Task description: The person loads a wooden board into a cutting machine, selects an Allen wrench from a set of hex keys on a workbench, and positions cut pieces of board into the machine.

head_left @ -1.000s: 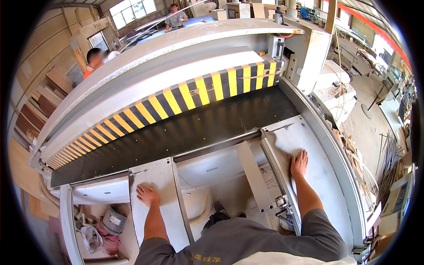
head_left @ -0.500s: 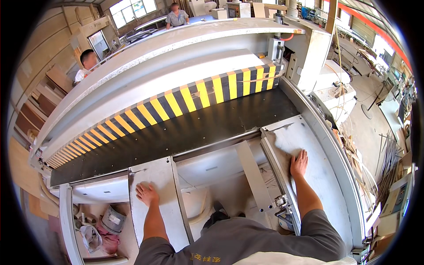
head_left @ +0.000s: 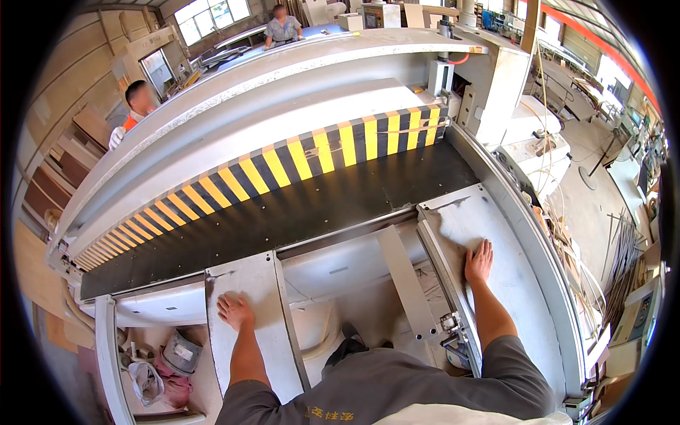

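My left hand [head_left: 236, 312] lies flat, fingers spread, on a pale metal support plate [head_left: 249, 358] that runs toward me from the machine. Flat on a wider metal plate [head_left: 528, 297] at the right is my right hand [head_left: 479, 263], its fingers stretched out and holding nothing. Beyond both hands stretches a long dark machine bed [head_left: 283, 219] with small studs. A yellow and black striped guard bar [head_left: 312, 156] spans the bed's far side, under a big white machine beam [head_left: 283, 67].
Between the plates, a narrow metal arm [head_left: 407, 283] and a rail with a clamp [head_left: 450, 322] cross an opening. A grey bucket [head_left: 181, 353] and bags sit below left. Two people, one at left [head_left: 134, 110] and one at back [head_left: 283, 28], stand beyond the machine. Scrap strips [head_left: 567, 241] pile at right.
The person at the far left has shifted and turned, now showing an orange garment and a gloved hand. The person at the back has moved slightly. My hands stay in place.
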`<action>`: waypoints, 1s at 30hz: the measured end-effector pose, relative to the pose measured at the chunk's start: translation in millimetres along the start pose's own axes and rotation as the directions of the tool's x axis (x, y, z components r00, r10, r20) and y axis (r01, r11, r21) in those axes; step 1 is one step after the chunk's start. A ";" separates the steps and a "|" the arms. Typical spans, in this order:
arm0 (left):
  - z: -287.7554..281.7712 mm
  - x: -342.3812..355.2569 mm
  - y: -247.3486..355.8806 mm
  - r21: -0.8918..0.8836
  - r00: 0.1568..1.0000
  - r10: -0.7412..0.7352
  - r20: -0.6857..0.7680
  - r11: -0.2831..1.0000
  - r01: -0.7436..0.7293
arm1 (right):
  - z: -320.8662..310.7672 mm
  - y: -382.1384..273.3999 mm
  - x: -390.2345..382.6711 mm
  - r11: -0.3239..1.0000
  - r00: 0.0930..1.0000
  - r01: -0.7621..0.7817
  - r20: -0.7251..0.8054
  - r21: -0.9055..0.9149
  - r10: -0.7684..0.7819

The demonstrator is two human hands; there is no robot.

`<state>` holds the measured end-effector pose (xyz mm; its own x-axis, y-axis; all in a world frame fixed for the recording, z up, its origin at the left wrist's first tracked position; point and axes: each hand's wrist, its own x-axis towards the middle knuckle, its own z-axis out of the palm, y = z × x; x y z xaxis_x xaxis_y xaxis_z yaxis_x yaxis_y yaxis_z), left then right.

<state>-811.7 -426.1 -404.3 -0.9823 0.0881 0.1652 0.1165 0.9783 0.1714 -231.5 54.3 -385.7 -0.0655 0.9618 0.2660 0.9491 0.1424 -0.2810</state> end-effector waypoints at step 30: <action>-1.5 4.4 -1.2 -0.011 1.000 0.012 0.004 1.000 -0.012 | -4.6 -5.0 0.1 1.000 1.000 -0.022 0.020 0.013 0.022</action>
<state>-816.0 -427.1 -402.2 -0.9814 0.1009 0.1636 0.1303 0.9750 0.1802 -234.9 52.5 -380.0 -0.0510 0.9690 0.2416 0.9464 0.1241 -0.2983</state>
